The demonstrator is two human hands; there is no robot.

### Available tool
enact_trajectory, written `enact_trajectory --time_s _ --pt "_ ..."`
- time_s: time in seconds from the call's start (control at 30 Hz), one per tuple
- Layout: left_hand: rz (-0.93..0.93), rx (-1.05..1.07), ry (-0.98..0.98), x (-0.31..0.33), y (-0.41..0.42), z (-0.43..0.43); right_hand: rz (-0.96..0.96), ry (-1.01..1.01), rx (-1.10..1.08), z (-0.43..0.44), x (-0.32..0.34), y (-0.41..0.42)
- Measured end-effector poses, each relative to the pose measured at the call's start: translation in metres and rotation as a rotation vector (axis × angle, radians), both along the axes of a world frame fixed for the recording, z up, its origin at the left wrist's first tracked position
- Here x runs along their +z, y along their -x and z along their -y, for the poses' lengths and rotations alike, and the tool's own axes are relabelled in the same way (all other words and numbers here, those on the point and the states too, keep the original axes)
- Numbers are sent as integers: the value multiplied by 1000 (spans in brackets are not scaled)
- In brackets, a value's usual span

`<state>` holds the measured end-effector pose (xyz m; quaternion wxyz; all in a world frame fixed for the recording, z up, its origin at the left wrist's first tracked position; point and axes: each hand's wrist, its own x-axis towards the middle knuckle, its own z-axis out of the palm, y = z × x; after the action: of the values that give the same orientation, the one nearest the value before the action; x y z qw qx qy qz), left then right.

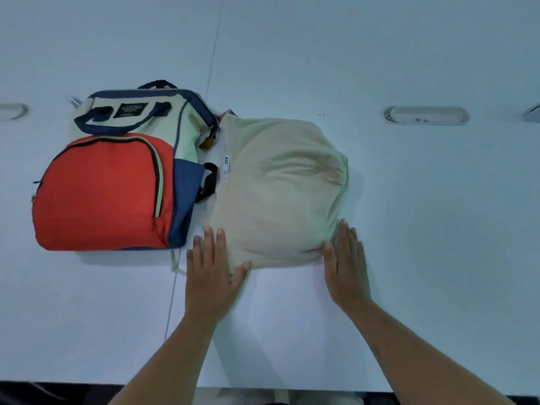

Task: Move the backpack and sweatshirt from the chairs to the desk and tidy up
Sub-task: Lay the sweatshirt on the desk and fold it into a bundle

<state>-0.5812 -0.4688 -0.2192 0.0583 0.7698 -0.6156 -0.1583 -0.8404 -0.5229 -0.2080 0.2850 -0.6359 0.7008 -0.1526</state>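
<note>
The backpack [114,176] and the folded sweatshirt [280,194] are already lying on the counter [438,229], the sweatshirt just beside the backpack. Its near edge is being pressed by the left hand [211,270] and right hand [346,267], fingers flat, clamped on nothing. Only final straightening seems left.
</note>
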Motion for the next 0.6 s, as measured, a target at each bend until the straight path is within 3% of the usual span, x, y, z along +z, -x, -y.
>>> enact_trajectory --time_s 0.1,0.17,0.6 --pt "34 30 -7 -8 5 -42 -316 71 160 -32 -16 11" --pt "77 61 -2 -9 7 -59 -398 65 202 -38 -20 13" --pt "95 16 21 -12 -7 -64 -467 -67 75 -69 -13 -14"
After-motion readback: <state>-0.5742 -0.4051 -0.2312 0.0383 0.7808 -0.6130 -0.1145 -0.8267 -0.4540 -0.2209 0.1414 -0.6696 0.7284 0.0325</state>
